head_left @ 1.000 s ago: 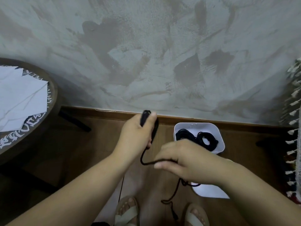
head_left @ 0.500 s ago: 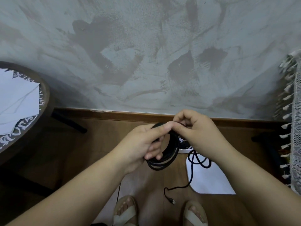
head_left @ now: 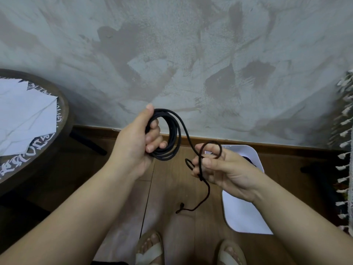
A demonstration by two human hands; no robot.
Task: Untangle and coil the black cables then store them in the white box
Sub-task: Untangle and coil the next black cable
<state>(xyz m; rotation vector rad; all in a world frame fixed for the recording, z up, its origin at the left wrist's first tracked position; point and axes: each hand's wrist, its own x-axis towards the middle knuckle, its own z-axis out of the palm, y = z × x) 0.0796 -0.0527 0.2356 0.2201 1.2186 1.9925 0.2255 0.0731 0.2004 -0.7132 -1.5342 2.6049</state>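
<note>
Two sandalled feet (head_left: 150, 251) mark the bottom edge of the frame, and a flat white lid (head_left: 242, 217) lies beside them at lower right. Just above the feet, at lower centre, the loose tail (head_left: 198, 205) of the black cable (head_left: 174, 134) hangs short over the wooden floor (head_left: 168, 178).

Half a second back your hands met at centre over the bundle. Now they have drawn apart and a single strand runs between them. I read that as one more turn laid and the next being measured out. Only this short tail looks left to wind before the coil can go in.

Your right hand (head_left: 227, 169), right of centre, has its fingers curled. The cable loops over the index finger and passes down between thumb and fingers, so you pinch it there rather than clench it. Your left hand (head_left: 133, 144), at centre, sits higher. Its thumb lies up along the top of the coil and its fingers hook through the middle, holding several turns together.

Behind the right hand, the white box (head_left: 252, 153) stands on the floor by the skirting, mostly hidden. A dark sliver inside suggests cables already stored. At the left edge is a round table (head_left: 64, 111) bearing white papers (head_left: 24, 113). The mottled grey wall (head_left: 191, 54) fills the upper frame.
</note>
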